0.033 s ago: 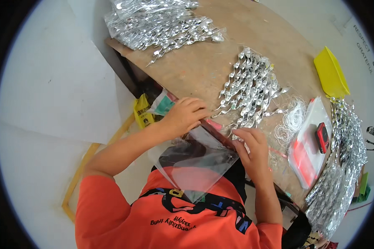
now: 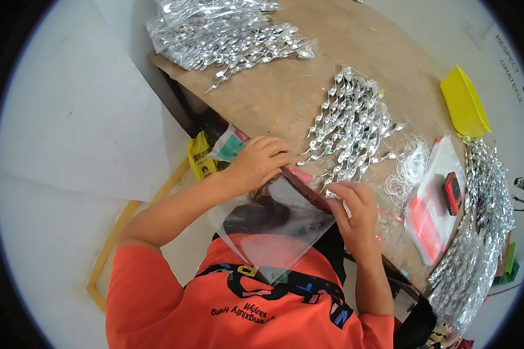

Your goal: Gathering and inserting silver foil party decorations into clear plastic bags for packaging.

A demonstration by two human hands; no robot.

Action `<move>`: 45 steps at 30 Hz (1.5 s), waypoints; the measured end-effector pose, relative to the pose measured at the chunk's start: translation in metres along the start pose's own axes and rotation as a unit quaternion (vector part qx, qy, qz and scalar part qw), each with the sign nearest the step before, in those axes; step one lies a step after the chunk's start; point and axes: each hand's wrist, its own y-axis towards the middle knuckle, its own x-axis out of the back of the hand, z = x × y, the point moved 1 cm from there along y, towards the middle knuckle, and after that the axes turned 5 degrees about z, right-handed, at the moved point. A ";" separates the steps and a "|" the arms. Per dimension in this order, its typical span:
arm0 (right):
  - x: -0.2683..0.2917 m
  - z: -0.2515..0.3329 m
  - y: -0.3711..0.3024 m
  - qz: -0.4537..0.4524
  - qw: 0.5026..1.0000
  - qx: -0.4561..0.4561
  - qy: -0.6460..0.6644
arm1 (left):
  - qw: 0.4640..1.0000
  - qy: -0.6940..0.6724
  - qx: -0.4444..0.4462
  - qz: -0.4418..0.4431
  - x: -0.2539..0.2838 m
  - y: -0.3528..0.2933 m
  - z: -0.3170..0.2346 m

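Note:
A clear plastic bag point(image 2: 279, 241) hangs over my lap from the table's near edge, its lower part tapering to a corner over my orange shirt. My left hand point(image 2: 262, 163) is bent over the bag's upper left side, fingers closed at its rim. At the bag's upper right corner, my right hand point(image 2: 354, 212) pinches the film between thumb and fingers. Just beyond both hands lies a bunch of twisted silver foil spirals point(image 2: 352, 122), its lower ends reaching close to my right fingertips. Some fingertips of my left hand are hidden behind the table edge and film.
On the brown table point(image 2: 390, 58), bagged silver spirals point(image 2: 221, 35) lie far left. To the right are white string point(image 2: 410, 166), a stack of plastic bags point(image 2: 428, 227) with a red-black device point(image 2: 451, 193), a yellow bin point(image 2: 464, 102) and silver tinsel point(image 2: 477, 232). A yellow packet point(image 2: 201, 156) hangs left.

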 end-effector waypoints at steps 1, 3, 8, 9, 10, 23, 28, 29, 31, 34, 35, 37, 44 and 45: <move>-0.001 0.000 -0.003 0.000 1.000 -0.003 0.002 | 1.000 -0.001 0.000 0.004 -0.004 -0.001 0.005; -0.001 -0.002 -0.009 -0.048 0.998 -0.006 0.047 | 1.000 0.003 0.002 -0.004 -0.007 -0.004 0.015; 0.002 -0.020 -0.040 -0.085 0.980 -0.121 0.133 | 0.999 0.037 -0.010 -0.008 0.001 0.002 0.011; 0.002 -0.026 -0.046 -0.092 0.970 -0.165 0.155 | 0.998 0.055 -0.013 -0.024 0.004 0.002 0.007; 0.001 -0.035 -0.050 -0.101 0.970 -0.166 0.149 | 0.998 0.054 -0.024 -0.027 0.006 0.003 0.003; -0.035 -0.148 0.038 -0.236 0.931 -0.234 0.154 | 0.922 -0.309 0.215 -0.096 -0.046 0.148 0.060; -0.039 -0.151 0.063 -0.237 0.934 -0.238 0.118 | 0.976 -0.150 0.157 -0.018 -0.072 0.159 0.063; -0.042 -0.151 0.067 -0.227 0.940 -0.224 0.116 | 0.985 -0.108 0.137 -0.003 -0.070 0.156 0.053; -0.053 -0.148 0.065 -0.221 0.946 -0.222 0.090 | 0.977 -0.170 0.129 -0.009 -0.064 0.148 0.035; -0.049 -0.129 0.059 -0.179 0.953 -0.182 0.163 | 0.960 -0.256 0.112 -0.013 -0.059 0.139 0.019; -0.049 -0.128 0.057 -0.177 0.953 -0.184 0.164 | 0.960 -0.258 0.113 -0.011 -0.057 0.137 0.017; -0.048 -0.128 0.054 -0.172 0.952 -0.178 0.177 | 0.950 -0.290 0.114 -0.008 -0.052 0.133 0.014; -0.035 -0.137 0.052 -0.188 0.882 -0.266 0.340 | 0.951 -0.245 0.183 -0.036 -0.048 0.129 0.011; -0.034 -0.135 0.052 -0.178 0.867 -0.291 0.364 | 0.951 -0.245 0.184 -0.036 -0.049 0.129 0.010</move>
